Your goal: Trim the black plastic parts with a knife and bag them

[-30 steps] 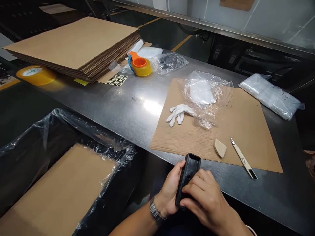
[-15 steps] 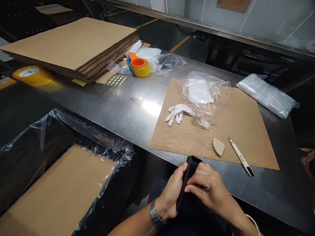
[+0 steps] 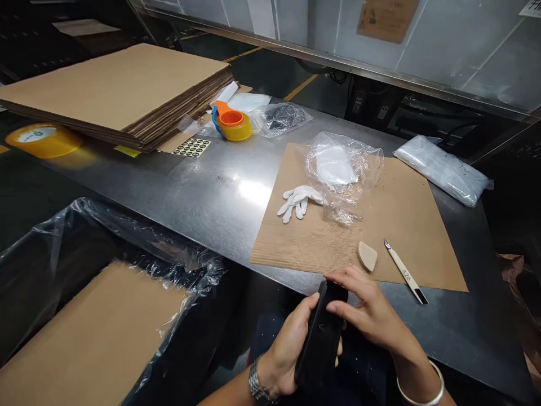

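Below the table's front edge, my left hand grips a long black plastic part with rounded edges. Its thumb lies along the left side, and its fingertips come round the right side. My right hand is curled over the upper end of the same part, fingers at the top edge and thumb against the broad face. Just beyond the hands, a beige wedge-shaped pad rests on a flat cardboard sheet. To its right lies a craft knife marked A26, blade pointing away from me.
A white glove and a clear plastic bag lie on the cardboard. Behind are a wrapped packet, an orange tape dispenser and stacked cardboard. A plastic-lined bin stands at the left, below the table.
The black part has turned, so its broad face now shows instead of its narrow side and hollow end. My right hand has shifted to its upper end. The view has moved slightly.
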A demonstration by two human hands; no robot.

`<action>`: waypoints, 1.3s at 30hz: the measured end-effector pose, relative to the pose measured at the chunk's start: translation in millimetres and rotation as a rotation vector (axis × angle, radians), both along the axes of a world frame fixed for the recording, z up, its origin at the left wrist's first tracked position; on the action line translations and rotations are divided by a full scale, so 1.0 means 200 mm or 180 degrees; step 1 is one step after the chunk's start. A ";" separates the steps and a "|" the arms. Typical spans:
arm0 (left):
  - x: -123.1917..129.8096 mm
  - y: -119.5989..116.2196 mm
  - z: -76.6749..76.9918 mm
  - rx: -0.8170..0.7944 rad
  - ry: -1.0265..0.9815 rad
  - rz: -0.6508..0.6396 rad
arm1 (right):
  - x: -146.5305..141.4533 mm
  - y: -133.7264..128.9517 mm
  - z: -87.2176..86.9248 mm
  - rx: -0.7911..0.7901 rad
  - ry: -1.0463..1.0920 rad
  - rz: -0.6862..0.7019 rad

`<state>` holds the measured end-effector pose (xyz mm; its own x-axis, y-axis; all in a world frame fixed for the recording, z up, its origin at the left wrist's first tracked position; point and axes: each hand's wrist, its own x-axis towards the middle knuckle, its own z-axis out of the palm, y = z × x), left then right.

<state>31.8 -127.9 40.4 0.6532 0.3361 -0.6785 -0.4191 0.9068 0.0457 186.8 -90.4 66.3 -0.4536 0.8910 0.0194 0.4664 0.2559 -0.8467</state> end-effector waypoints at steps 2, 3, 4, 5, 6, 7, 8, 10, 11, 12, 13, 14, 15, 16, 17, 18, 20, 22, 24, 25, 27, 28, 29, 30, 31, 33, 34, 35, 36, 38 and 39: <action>0.00 0.00 0.00 -0.0037 0.0027 -0.0055 | 0.00 0.00 0.00 0.0013 -0.0067 0.0032; -0.01 -0.01 0.00 -0.0030 0.0093 -0.0107 | 0.00 0.00 -0.01 0.0032 -0.0040 -0.0026; -0.01 -0.01 0.00 -0.0013 0.0169 -0.0157 | 0.00 0.00 -0.01 0.0028 0.0030 -0.0072; -0.01 -0.02 0.01 -0.0002 0.0245 -0.0203 | 0.00 0.00 -0.02 0.0010 0.0125 -0.0108; -0.01 -0.02 0.02 0.0005 0.0299 -0.0247 | 0.00 0.00 -0.03 -0.0015 0.0223 -0.0127; -0.01 -0.02 0.02 0.0013 0.0332 -0.0276 | 0.00 0.00 -0.03 -0.0045 0.0302 -0.0119; -0.01 -0.03 0.02 0.0008 0.0338 -0.0309 | 0.01 0.01 -0.03 -0.0073 0.0329 -0.0096; -0.01 -0.03 0.03 -0.0004 0.0355 -0.0371 | 0.02 0.01 -0.03 -0.0081 0.0264 -0.0028; -0.01 -0.03 0.02 -0.0008 0.0365 -0.0412 | 0.02 0.02 -0.03 -0.0079 0.0227 0.0008; 0.00 -0.03 0.02 -0.0018 0.0367 -0.0452 | 0.03 0.02 -0.03 -0.0083 0.0204 0.0042; 0.00 -0.03 0.02 -0.0031 0.0372 -0.0486 | 0.03 0.02 -0.03 -0.0090 0.0192 0.0069; 0.00 -0.03 0.02 -0.0037 0.0371 -0.0505 | 0.03 0.02 -0.03 -0.0096 0.0184 0.0079; 0.00 -0.02 0.02 -0.0042 0.0369 -0.0508 | 0.02 0.02 -0.03 -0.0093 0.0169 0.0064; 0.00 -0.01 0.02 -0.0047 0.0367 -0.0490 | 0.02 0.01 -0.03 -0.0070 0.0127 0.0027; 0.00 -0.01 0.02 -0.0060 0.0378 -0.0459 | 0.01 0.00 -0.03 -0.0023 0.0054 0.0001; 0.00 0.00 0.02 -0.0082 0.0402 -0.0439 | 0.00 -0.02 -0.02 0.0028 -0.0038 0.0002; 0.01 0.01 0.02 -0.0111 0.0466 -0.0381 | -0.03 -0.05 -0.01 0.0078 -0.0221 0.0068; 0.01 0.01 0.00 -0.0112 0.0504 -0.0336 | -0.05 -0.08 0.00 -0.0012 -0.0315 0.0150; 0.01 0.00 -0.01 -0.0103 0.0462 -0.0337 | -0.06 -0.09 -0.01 -0.0120 -0.0228 0.0157; 0.00 0.00 -0.02 -0.0111 0.0409 -0.0357 | -0.06 -0.08 -0.02 -0.0154 -0.0119 0.0162; 0.00 -0.01 -0.03 -0.0144 0.0280 -0.0426 | -0.04 -0.06 -0.06 -0.0273 0.0121 0.0063; 0.00 -0.01 -0.03 -0.0138 0.0230 -0.0429 | -0.03 -0.05 -0.08 -0.0369 0.0215 -0.0056; -0.01 -0.01 -0.03 -0.0123 0.0194 -0.0426 | -0.02 -0.04 -0.10 -0.0483 0.0286 -0.0213; -0.01 -0.01 -0.03 -0.0101 0.0184 -0.0413 | -0.01 -0.04 -0.12 -0.0581 0.0335 -0.0400; -0.01 -0.01 -0.02 -0.0063 0.0190 -0.0387 | -0.01 -0.04 -0.12 -0.0636 0.0342 -0.0570; -0.01 0.00 -0.01 0.0016 0.0237 -0.0316 | 0.00 -0.06 -0.12 -0.0546 0.0216 -0.0769; -0.01 0.00 0.00 0.0035 0.0264 -0.0279 | 0.00 -0.08 -0.11 -0.0455 0.0066 -0.0813; -0.01 0.00 0.00 0.0067 0.0310 -0.0198 | 0.01 -0.11 -0.10 -0.0378 -0.0132 -0.0810; -0.01 0.01 0.01 0.0112 0.0389 -0.0067 | 0.00 -0.13 -0.08 -0.0348 -0.0337 -0.0763; 0.00 0.01 0.03 0.0241 0.0619 0.0207 | 0.00 -0.17 -0.06 -0.0491 -0.0567 -0.0633; 0.01 0.00 0.03 0.0324 0.0729 0.0290 | -0.01 -0.18 -0.06 -0.0643 -0.0573 -0.0613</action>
